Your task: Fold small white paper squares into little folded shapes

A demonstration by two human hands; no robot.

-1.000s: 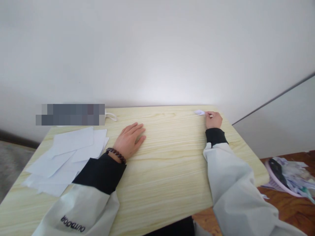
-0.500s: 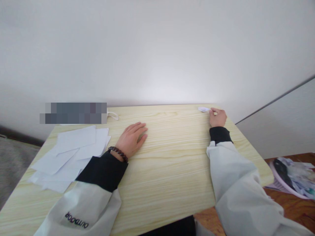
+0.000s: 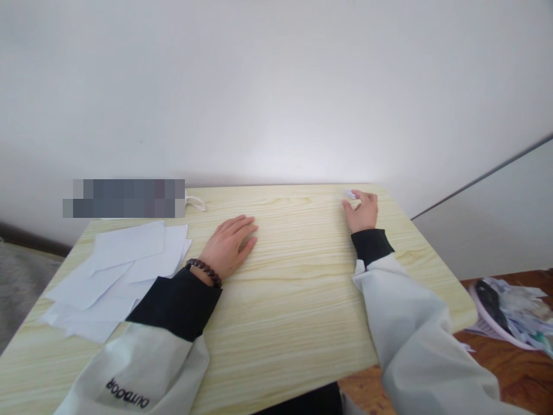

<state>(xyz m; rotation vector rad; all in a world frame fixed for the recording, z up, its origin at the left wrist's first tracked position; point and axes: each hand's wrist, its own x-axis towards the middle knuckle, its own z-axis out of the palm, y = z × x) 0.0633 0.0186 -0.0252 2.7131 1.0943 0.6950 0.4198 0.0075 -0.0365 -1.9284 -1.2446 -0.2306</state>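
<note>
My left hand [image 3: 228, 245] lies flat on the wooden tabletop [image 3: 289, 300], fingers stretched out, holding nothing. A dark beaded bracelet circles that wrist. Toward the far right of the table is my right hand [image 3: 362, 210], with thumb and index finger spread apart. Just beyond its fingertips a small white piece of paper [image 3: 349, 194], seemingly folded, lies on the table, partly hidden by the fingers. Several loose white paper sheets [image 3: 129, 242] overlap in a pile left of my left hand.
A blurred-out item [image 3: 125, 199] stands at the back left, with a white loop [image 3: 196, 203] beside it. A white wall [image 3: 276, 92] borders the table's far edge. On the floor at right, a pink basket [image 3: 490, 317] holds crumpled refuse.
My right hand has let go of the small white paper, its fingers parting and the hand shifting left. The left hand stays in place on the table.
</note>
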